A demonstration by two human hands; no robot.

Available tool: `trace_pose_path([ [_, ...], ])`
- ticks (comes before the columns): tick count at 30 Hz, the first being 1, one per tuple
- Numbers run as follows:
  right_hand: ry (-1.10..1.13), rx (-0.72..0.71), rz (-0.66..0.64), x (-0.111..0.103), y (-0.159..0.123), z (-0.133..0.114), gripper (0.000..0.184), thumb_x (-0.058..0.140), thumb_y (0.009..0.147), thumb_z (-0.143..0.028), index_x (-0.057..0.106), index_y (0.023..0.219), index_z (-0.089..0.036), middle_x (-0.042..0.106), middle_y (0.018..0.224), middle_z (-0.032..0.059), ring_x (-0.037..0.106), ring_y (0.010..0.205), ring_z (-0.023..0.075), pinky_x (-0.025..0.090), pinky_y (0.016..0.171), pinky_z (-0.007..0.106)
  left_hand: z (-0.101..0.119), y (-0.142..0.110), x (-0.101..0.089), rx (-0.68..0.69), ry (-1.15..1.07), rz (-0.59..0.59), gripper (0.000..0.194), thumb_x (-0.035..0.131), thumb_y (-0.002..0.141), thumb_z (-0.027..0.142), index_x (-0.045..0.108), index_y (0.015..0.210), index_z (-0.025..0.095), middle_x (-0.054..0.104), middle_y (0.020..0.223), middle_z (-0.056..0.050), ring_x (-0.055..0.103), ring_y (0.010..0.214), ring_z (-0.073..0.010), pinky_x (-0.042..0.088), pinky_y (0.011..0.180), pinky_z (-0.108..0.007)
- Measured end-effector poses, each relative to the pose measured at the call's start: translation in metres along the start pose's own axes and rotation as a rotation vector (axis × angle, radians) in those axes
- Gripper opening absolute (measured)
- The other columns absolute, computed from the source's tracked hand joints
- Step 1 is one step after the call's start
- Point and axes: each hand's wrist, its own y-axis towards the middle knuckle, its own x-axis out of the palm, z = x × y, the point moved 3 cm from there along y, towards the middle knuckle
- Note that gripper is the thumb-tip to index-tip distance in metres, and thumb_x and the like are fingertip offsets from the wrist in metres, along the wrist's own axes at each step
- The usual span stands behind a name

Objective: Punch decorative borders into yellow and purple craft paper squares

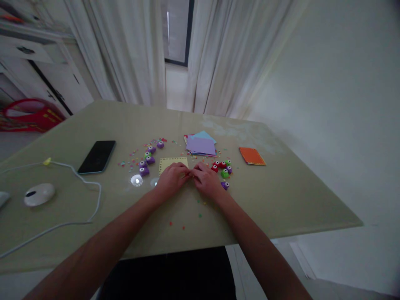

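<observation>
My left hand (171, 180) and my right hand (206, 179) meet fingertip to fingertip over the middle of the table. Both have their fingers pinched together; whatever is between them is hidden or too small to make out. Partly under my left hand lies a pale yellow paper card (167, 163) with a row of small marks or holes along its edges. Close beside my right hand are several small red, green and purple one-eyed pieces, among them a red one (214, 168) and a green one (225, 173). A purple one (224, 185) sits by my right wrist.
More purple eyed pieces (144, 171) stand left of the card, amid scattered coloured paper bits. Behind is a stack of coloured cards (201, 146); to the right, orange cards (252, 156). A phone (97, 156), white mouse (39, 195) and white cable (99, 196) lie left.
</observation>
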Motion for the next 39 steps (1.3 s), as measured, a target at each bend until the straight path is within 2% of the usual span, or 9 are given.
trace_pose_path([
  [5,-0.055,0.072,0.014,0.004,-0.004,-0.009,0.022,0.061,0.101,-0.015,0.079,0.112,-0.021,0.071,0.114,0.0082,0.066,0.102,0.0221,0.050,0.088,0.030,0.011,-0.002,-0.006,-0.064,0.096,-0.041,0.015,0.067,0.101,0.021,0.083,0.102,0.022,0.077,0.110,-0.008,0.071,0.108,-0.0252,0.053,0.100,-0.035],
  [10,-0.083,0.098,0.049,0.009,-0.013,-0.016,0.026,0.060,0.101,-0.016,0.077,0.120,-0.022,0.072,0.119,0.0090,0.069,0.099,0.0215,0.051,0.081,0.029,0.025,0.001,-0.011,-0.138,0.220,-0.148,0.018,0.062,0.104,0.018,0.080,0.107,0.020,0.076,0.113,-0.009,0.073,0.107,-0.0234,0.056,0.098,-0.036],
  [13,-0.092,0.107,0.070,0.012,-0.013,-0.016,0.025,0.061,0.101,-0.018,0.077,0.120,-0.023,0.073,0.119,0.0075,0.070,0.097,0.0208,0.051,0.078,0.028,0.027,0.009,-0.014,-0.162,0.308,-0.238,0.015,0.066,0.106,0.027,0.076,0.111,0.017,0.076,0.115,-0.008,0.073,0.107,-0.0233,0.059,0.098,-0.043],
  [16,-0.091,0.114,0.081,0.014,-0.010,-0.016,0.023,0.062,0.101,-0.018,0.076,0.119,-0.023,0.073,0.119,0.0070,0.070,0.094,0.0202,0.050,0.075,0.028,0.027,0.021,-0.017,-0.170,0.386,-0.325,0.027,0.071,0.105,0.037,0.071,0.123,0.017,0.073,0.124,-0.009,0.072,0.110,-0.0245,0.062,0.097,-0.047],
  [23,-0.060,0.143,0.085,0.016,-0.006,-0.014,0.025,0.060,0.099,-0.016,0.072,0.121,-0.021,0.072,0.121,0.0085,0.071,0.096,0.0215,0.050,0.073,0.028,0.041,0.046,-0.024,-0.188,0.500,-0.485,0.037,0.073,0.104,0.039,0.067,0.135,0.019,0.069,0.135,-0.011,0.071,0.116,-0.0272,0.062,0.097,-0.048],
  [30,-0.026,0.161,0.115,0.018,-0.007,-0.012,0.026,0.057,0.100,-0.016,0.070,0.122,-0.020,0.073,0.119,0.0095,0.071,0.095,0.0230,0.050,0.075,0.029,0.055,0.069,-0.022,-0.193,0.589,-0.657,0.040,0.073,0.103,0.039,0.066,0.137,0.019,0.068,0.137,-0.011,0.070,0.118,-0.0280,0.062,0.098,-0.049],
  [36,-0.002,0.139,0.145,0.014,-0.007,-0.014,0.032,0.059,0.096,-0.012,0.070,0.126,-0.018,0.072,0.126,0.0111,0.071,0.096,0.0235,0.052,0.078,0.031,0.052,0.092,-0.013,-0.153,0.588,-0.821,0.039,0.073,0.104,0.039,0.066,0.136,0.019,0.068,0.136,-0.011,0.071,0.116,-0.0272,0.063,0.097,-0.048],
  [39,0.009,0.135,0.157,0.012,-0.006,-0.014,0.029,0.059,0.097,-0.012,0.071,0.122,-0.019,0.072,0.124,0.0102,0.071,0.095,0.0229,0.052,0.078,0.030,0.047,0.105,-0.005,-0.128,0.549,-0.895,0.037,0.072,0.104,0.040,0.068,0.134,0.019,0.069,0.136,-0.011,0.071,0.115,-0.0271,0.063,0.096,-0.047],
])
